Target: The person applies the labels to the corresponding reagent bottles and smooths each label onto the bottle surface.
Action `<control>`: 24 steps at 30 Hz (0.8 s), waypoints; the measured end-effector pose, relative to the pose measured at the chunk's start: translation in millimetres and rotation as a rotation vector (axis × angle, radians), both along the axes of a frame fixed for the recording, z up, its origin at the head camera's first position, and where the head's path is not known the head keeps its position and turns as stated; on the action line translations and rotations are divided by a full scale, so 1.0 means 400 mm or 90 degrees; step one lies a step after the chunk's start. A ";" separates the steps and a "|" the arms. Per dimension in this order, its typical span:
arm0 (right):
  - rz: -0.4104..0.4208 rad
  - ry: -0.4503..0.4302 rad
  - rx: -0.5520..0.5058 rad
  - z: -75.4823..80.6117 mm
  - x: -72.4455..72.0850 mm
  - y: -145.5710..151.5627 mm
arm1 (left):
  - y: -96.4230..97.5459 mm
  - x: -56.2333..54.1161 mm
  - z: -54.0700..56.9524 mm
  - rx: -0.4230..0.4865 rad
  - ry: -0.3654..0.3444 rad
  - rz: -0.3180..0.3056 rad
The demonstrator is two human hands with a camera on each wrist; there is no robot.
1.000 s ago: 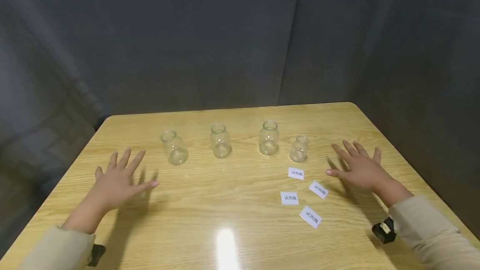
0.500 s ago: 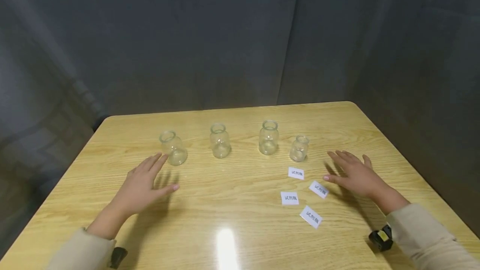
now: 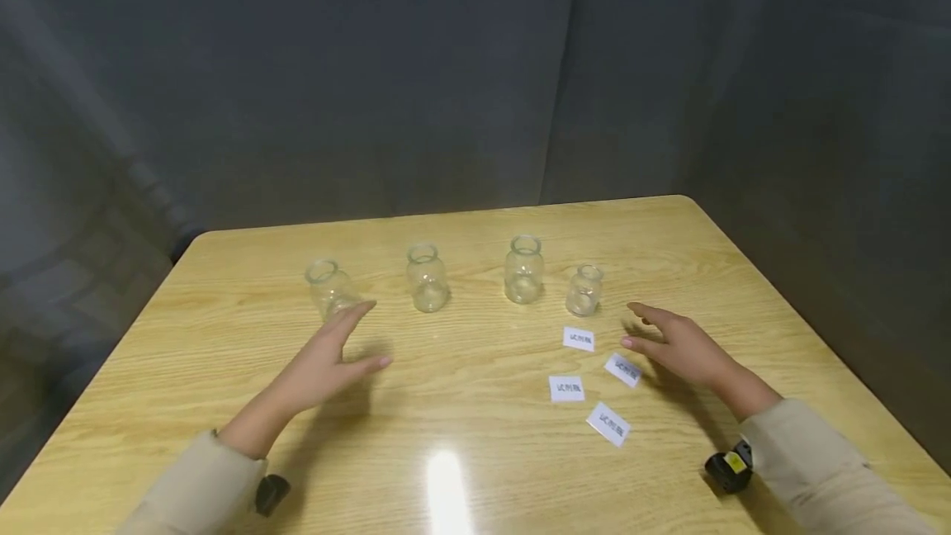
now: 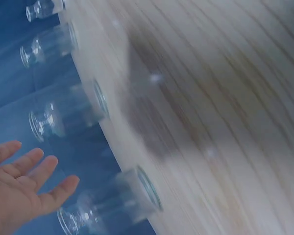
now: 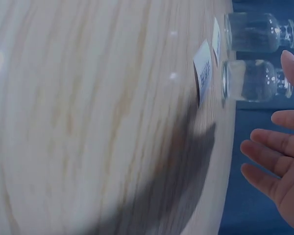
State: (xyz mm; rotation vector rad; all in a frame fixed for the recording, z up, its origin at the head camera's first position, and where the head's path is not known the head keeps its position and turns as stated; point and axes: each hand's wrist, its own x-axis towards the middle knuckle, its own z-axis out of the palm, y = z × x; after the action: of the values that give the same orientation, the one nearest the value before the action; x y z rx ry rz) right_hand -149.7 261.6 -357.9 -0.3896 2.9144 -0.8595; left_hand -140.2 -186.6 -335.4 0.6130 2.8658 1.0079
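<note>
My left hand (image 3: 319,370) hovers over the table at the left, its fingers fairly straight and holding nothing. It partly covers the leftmost clear glass jar (image 3: 324,281) in the head view; that jar (image 4: 110,203) shows behind the fingers in the left wrist view. At the right, my right hand (image 3: 683,349) hangs above the wood with relaxed fingers and nothing in them. Nearest to it are a smaller glass jar (image 3: 584,291) and a white paper label (image 3: 622,370) with handwritten characters. Two more jars, one left of centre (image 3: 427,279) and one right of it (image 3: 524,271), stand upright.
Further white labels lie flat on the wooden table (image 3: 446,395): one before the small jar (image 3: 579,338), one to the left (image 3: 567,389), one closest to me (image 3: 608,423). A dark curtain (image 3: 371,81) hangs behind the table. Light glares near the front edge.
My left hand has moved right and inward, from spread fingers to fingers held closer together. The right hand has shifted slightly left, its fingers drawn together. Jars and labels stay in place.
</note>
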 end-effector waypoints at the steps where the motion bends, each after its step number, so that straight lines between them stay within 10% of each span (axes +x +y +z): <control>1: 0.001 0.003 -0.002 -0.001 0.000 -0.002 | 0.007 -0.001 -0.001 0.004 0.000 -0.003; 24: -0.025 -0.038 -0.096 -0.020 -0.004 -0.045 | 0.168 -0.046 -0.030 0.119 -0.002 -0.095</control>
State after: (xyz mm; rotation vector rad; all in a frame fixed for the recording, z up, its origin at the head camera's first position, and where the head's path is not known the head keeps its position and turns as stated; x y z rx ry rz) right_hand -151.4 243.6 -365.8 -0.3111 2.8206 -1.0809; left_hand -158.7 -119.3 -347.5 0.8218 2.6933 1.2594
